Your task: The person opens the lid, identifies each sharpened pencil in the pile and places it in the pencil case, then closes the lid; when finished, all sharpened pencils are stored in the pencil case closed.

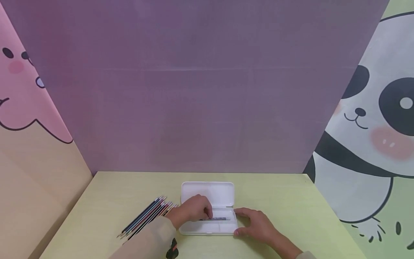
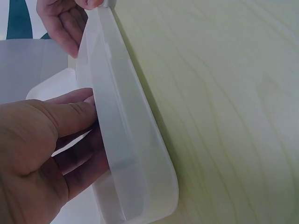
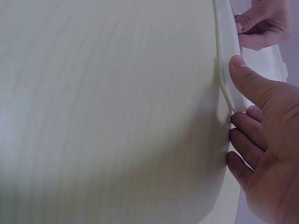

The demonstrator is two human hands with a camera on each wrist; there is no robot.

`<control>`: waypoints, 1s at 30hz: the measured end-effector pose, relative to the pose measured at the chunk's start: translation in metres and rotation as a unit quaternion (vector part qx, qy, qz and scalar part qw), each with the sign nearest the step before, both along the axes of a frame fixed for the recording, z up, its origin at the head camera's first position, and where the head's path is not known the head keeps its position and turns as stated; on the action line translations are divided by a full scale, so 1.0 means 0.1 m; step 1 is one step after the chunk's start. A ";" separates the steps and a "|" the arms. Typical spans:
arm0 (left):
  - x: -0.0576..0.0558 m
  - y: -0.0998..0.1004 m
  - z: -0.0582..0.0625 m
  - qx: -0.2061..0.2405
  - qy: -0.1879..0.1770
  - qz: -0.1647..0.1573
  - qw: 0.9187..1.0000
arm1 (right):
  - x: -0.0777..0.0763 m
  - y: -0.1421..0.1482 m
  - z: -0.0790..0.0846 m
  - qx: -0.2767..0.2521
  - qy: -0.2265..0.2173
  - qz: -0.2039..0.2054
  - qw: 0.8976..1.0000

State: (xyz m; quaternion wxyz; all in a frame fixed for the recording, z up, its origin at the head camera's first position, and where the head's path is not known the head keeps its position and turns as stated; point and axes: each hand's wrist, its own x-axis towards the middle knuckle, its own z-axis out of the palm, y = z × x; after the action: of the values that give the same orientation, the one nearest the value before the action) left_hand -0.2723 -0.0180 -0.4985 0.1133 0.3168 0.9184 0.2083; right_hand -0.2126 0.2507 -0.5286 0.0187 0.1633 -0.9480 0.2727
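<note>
A white pencil case (image 1: 208,230) lies with its lid (image 1: 223,190) folded back on the table. My left hand (image 1: 195,208) reaches into its tray from the left. Its thumb and fingers pinch a dark pencil (image 1: 221,218), which lies lengthwise along the tray. In the left wrist view, the front wall (image 2: 135,135) of the case hides the fingertips and the pencil. My right hand (image 1: 258,225) holds the right end of the case. Its thumb (image 3: 247,77) presses near the front corner, and the fingers (image 3: 247,144) touch the end wall.
A bundle of several dark pencils (image 1: 145,216) lies slanted on the table (image 1: 284,201), left of the case and partly behind my left sleeve (image 1: 150,239). A purple panel (image 1: 207,108) rises at the table's back edge. Walls with cartoon prints stand at both sides.
</note>
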 end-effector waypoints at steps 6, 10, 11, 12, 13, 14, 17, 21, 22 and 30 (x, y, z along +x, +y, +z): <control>-0.01 -0.02 -0.01 -0.009 0.017 -0.017 1.000 | 0.00 -0.01 0.00 -0.001 -0.002 -0.001 1.000; -0.02 -0.07 -0.02 0.027 -0.006 -0.020 0.999 | 0.01 -0.02 0.01 0.002 -0.001 -0.001 1.000; -0.02 -0.09 -0.02 0.038 -0.014 -0.020 0.999 | 0.01 -0.02 0.01 0.003 0.000 -0.001 1.000; -0.03 -0.11 -0.03 0.049 -0.023 -0.020 0.998 | 0.01 -0.02 0.02 0.003 -0.001 -0.001 1.000; -0.03 -0.13 -0.03 0.059 -0.029 -0.022 0.998 | 0.01 -0.02 0.02 0.004 -0.002 -0.002 1.000; -0.04 -0.15 -0.03 0.068 -0.036 -0.023 0.997 | 0.01 -0.02 0.03 0.004 -0.003 -0.002 1.000; -0.06 -0.23 -0.03 0.090 -0.055 -0.019 0.994 | 0.01 -0.02 0.05 0.005 -0.006 0.001 1.000; -0.07 -0.38 -0.01 0.128 -0.088 -0.003 0.988 | 0.01 -0.01 0.07 0.011 -0.009 0.008 1.000; -0.07 -0.43 0.00 0.142 -0.098 -0.001 0.985 | 0.01 -0.01 0.07 0.012 -0.011 0.009 1.000; -0.01 -0.92 0.14 0.222 -0.162 0.036 0.961 | 0.02 0.00 0.08 0.024 -0.009 -0.006 1.000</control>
State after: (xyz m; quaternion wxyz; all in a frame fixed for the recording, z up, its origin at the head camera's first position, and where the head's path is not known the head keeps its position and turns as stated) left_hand -0.2735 -0.1101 -0.4848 0.1800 0.2630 0.8293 0.4591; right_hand -0.2103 0.2511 -0.5208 0.0075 0.1559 -0.9553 0.2510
